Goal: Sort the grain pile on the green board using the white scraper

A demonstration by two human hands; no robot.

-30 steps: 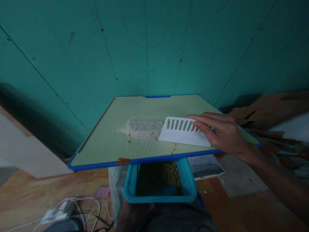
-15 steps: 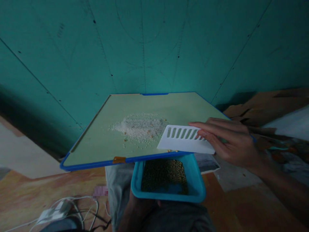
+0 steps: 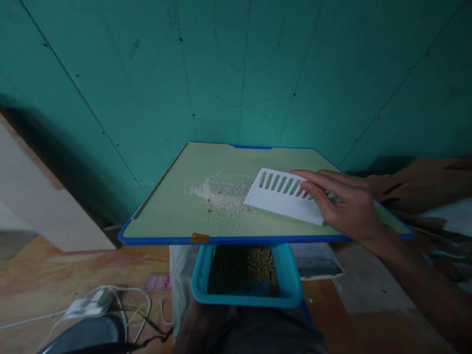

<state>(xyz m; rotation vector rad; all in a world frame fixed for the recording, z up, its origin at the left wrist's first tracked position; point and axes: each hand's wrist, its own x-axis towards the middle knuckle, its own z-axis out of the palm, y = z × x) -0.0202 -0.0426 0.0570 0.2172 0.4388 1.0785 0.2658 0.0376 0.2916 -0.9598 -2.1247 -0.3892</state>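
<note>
My right hand [image 3: 342, 204] grips a white plastic scraper [image 3: 283, 205] with a row of slots along its top. The scraper stands tilted above the pale green board [image 3: 162, 211], its left corner at the right edge of a pile of small white grains [image 3: 224, 191]. A few orange-brown kernels [image 3: 208, 210] lie among the grains. Below the board's front edge, a blue plastic tub [image 3: 291, 285] holds dark green and tan beans [image 3: 243, 270]. My left hand [image 3: 206, 317], dark and partly hidden, supports the tub from beneath; its fingers are mostly out of sight.
A blue rim with an orange clip [image 3: 199, 238] edges the board. Behind it rises a green wall [image 3: 221, 73]. White cables and a power strip [image 3: 90, 304] lie on the floor at left. Cardboard [image 3: 424, 182] is at right, a pale panel [image 3: 47, 196] at left.
My right hand has lifted the scraper from the board's front edge and brought it farther in, toward the pile. The view has shifted; the tub sits slightly more to the left.
</note>
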